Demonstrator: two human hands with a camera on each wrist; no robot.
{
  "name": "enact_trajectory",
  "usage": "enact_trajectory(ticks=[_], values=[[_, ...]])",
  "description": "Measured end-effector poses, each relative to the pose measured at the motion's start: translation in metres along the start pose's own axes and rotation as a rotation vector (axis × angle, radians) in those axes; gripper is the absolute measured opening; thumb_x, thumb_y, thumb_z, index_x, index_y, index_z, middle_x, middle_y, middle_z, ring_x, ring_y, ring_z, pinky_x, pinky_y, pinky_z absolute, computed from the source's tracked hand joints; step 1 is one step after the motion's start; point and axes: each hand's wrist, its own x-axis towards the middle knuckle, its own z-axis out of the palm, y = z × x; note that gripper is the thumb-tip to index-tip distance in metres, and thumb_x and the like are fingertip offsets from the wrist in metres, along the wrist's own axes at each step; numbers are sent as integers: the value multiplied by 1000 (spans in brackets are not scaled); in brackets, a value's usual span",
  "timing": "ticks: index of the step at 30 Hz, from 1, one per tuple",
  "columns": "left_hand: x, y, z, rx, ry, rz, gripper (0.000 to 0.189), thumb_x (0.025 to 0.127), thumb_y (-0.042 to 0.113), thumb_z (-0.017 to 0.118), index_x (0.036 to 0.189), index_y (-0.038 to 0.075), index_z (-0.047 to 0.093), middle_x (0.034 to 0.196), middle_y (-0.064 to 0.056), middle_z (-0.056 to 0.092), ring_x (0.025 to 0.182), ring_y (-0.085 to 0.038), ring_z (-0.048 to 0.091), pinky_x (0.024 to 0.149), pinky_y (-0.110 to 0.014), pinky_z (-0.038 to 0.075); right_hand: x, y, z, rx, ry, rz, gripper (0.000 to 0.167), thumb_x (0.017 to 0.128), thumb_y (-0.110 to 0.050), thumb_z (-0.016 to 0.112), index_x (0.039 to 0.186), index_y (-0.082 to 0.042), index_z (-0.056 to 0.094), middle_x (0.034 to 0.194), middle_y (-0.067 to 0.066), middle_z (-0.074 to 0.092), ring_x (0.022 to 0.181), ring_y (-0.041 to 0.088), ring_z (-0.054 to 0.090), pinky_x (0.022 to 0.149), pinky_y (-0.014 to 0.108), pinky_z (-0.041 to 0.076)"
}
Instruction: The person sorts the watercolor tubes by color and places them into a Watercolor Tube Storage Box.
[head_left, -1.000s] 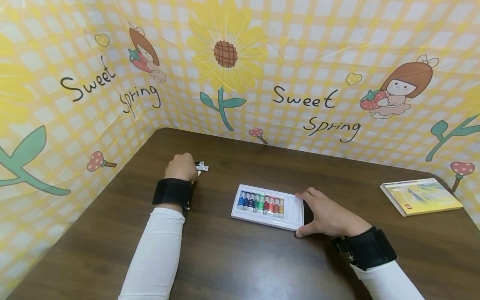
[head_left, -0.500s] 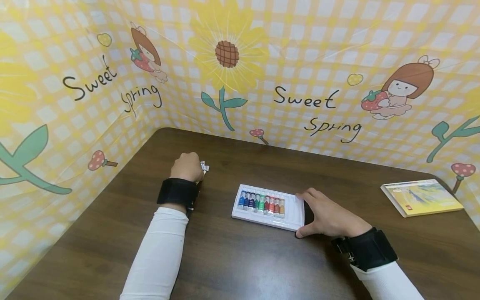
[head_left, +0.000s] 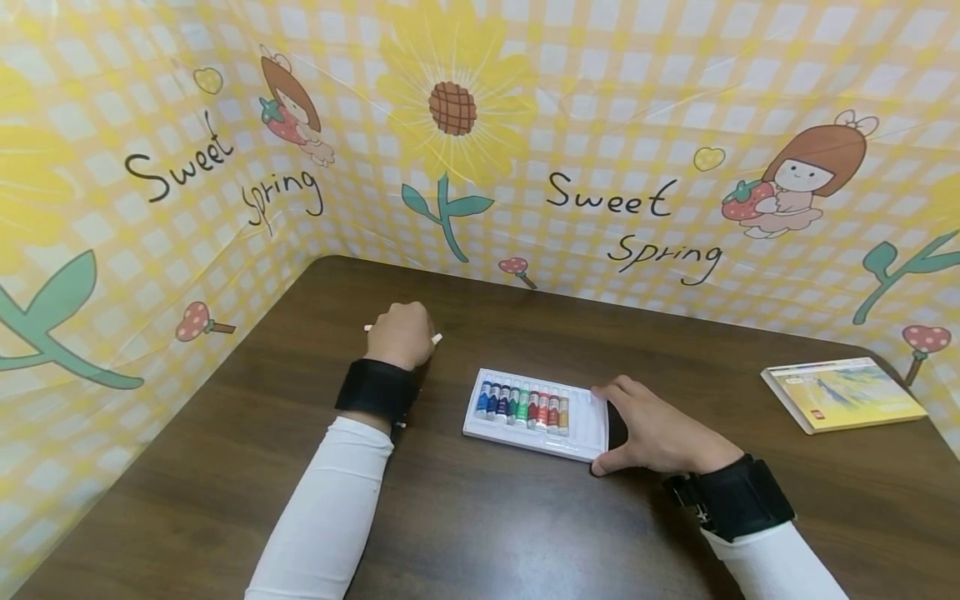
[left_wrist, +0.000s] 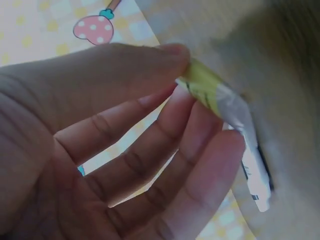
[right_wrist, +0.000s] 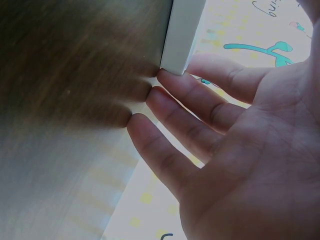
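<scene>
In the left wrist view my left hand [left_wrist: 115, 135] pinches a yellow paint tube [left_wrist: 205, 87] between thumb and fingers. Beyond that tube lies a white tube with a dark side [left_wrist: 256, 177]; whether the two touch, I cannot tell. From the head, the left hand [head_left: 401, 336] is seen from its back, left of the paint tray, with a small white tip on either side. My right hand [head_left: 660, 429] holds the right end of the white paint tray [head_left: 588, 433], thumb at the near corner and fingertips at the far one. Several coloured paint tubes [head_left: 522, 406] fill the tray's left part.
A yellow box with a printed picture [head_left: 851, 393] lies at the right back of the brown table [head_left: 480, 525]. A yellow checked cloth [head_left: 600, 108] with printed flowers stands behind and to the left of the table.
My left hand has moved right, towards the tray, and now covers most of the tubes that showed beside it. The right hand and the tray have stayed in place.
</scene>
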Motion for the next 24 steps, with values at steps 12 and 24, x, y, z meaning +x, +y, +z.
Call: enact_trajectory(ticks=[12,24], values=[[-2,11,3,-24,51,84,14,88,0,65,91,3,78,94,-17,78,82,-38,74,74,-51,60,0,1,0,-6,4,-12,107,75,-55,92,154,0,45,147,20,50,133,36,53,108,57,49],[-2,19,7,-76,47,89,13,94,9,70,99,3,81,101,-18,79,92,-39,76,81,-52,60,0,1,-1,0,5,-15,107,75,-55,92,154,0,45,147,19,50,133,37,53,108,57,49]])
